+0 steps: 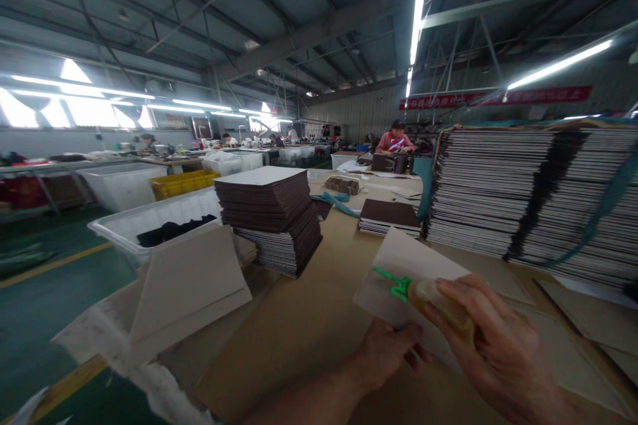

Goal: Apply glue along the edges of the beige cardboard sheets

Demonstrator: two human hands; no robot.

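My right hand [491,345] grips a soft glue bottle [441,302] with a green nozzle [393,282] pointing left over a tan card sheet [409,262]. My left hand [386,352] pinches the near edge of that sheet, which lies tilted on the brown worktable [299,319]. A folded tan card [189,285] stands like a tent to the left. Behind it rises a stack of dark brown folded cards [272,216].
A tall pile of flat cards [528,192] with a teal strap fills the right. A small dark stack [391,216] lies mid-table. White bins [149,219] and a yellow crate [182,182] stand left. A person in a pink top [396,139] works far back.
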